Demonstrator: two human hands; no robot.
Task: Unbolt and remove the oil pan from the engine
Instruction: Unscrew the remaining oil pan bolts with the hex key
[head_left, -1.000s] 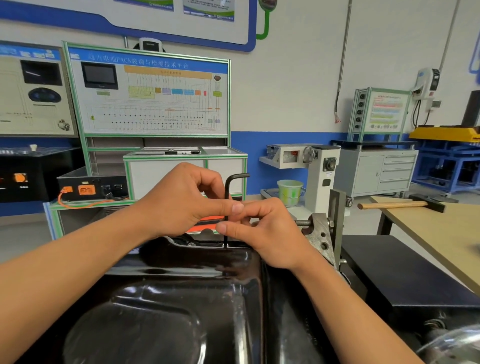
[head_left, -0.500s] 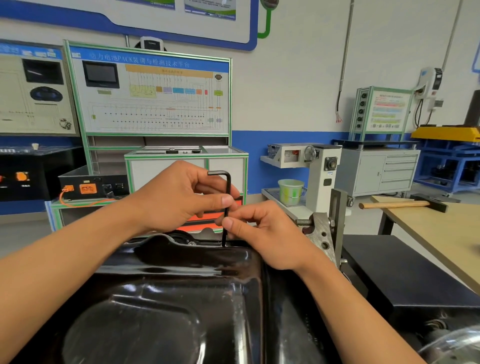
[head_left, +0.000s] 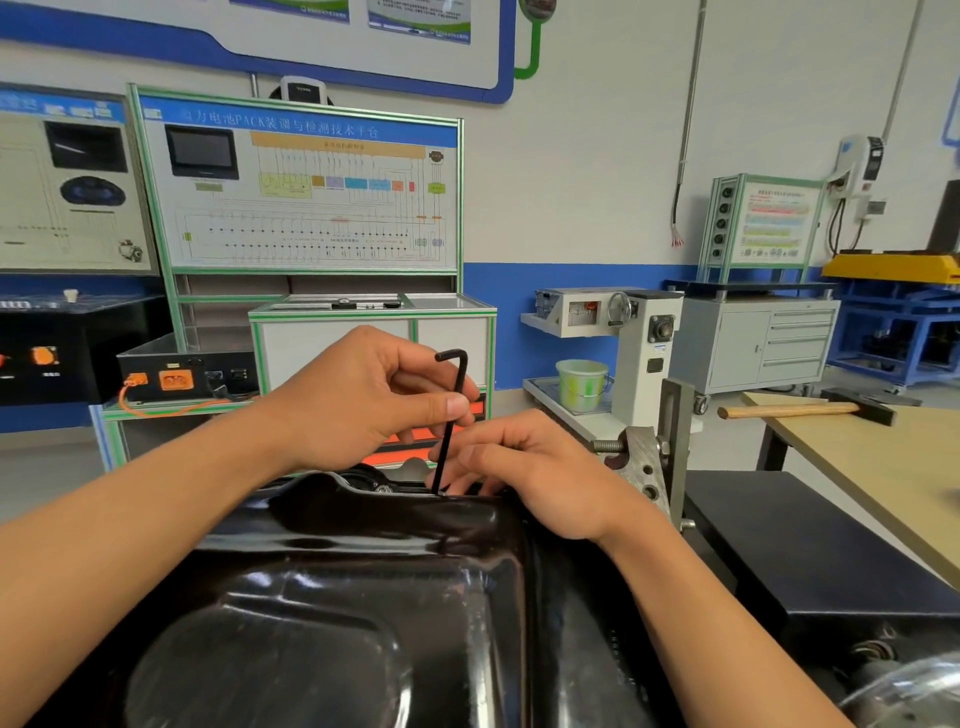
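- Head view. The oil pan (head_left: 363, 597) is glossy black and fills the lower middle of the frame, with its sump face toward the camera. The bottom edge cuts off its near side, and the left forearm covers its left side.
- The hex key (head_left: 451, 426) is black and L-shaped. Its long leg stands close to upright, and the short leg at the top points left.
- The key's lower tip meets the pan's far flange. The pan's rim hides the bolt head under the tip.
- The left hand (head_left: 358, 405) has its thumb and curled fingers pinching the long leg just below the bend.
- The right hand (head_left: 545, 478) has curled fingers, with thumb and forefinger pinching the long leg low down, just above the flange. Its other fingertips are tucked out of sight behind the rim.
- A small round metal part sits on the far flange just left of the key, too small to identify.
- In the bottom right corner there are coiled springs and a clear curved piece, cut off and blurred.
- The pan's right wall drops away beside the right forearm.
- A grey drilled bracket (head_left: 641, 470) with a threaded bolt stands just beside the right wrist.
- A dark bench top (head_left: 810, 551) lies right of the pan, with a wooden table (head_left: 883, 467) beyond it.
- A hammer (head_left: 810, 409) lies on the table's far corner, well apart from both hands.
- Past the pan's far edge there is floor, then a green bucket (head_left: 582, 384) and a training board (head_left: 301, 192).
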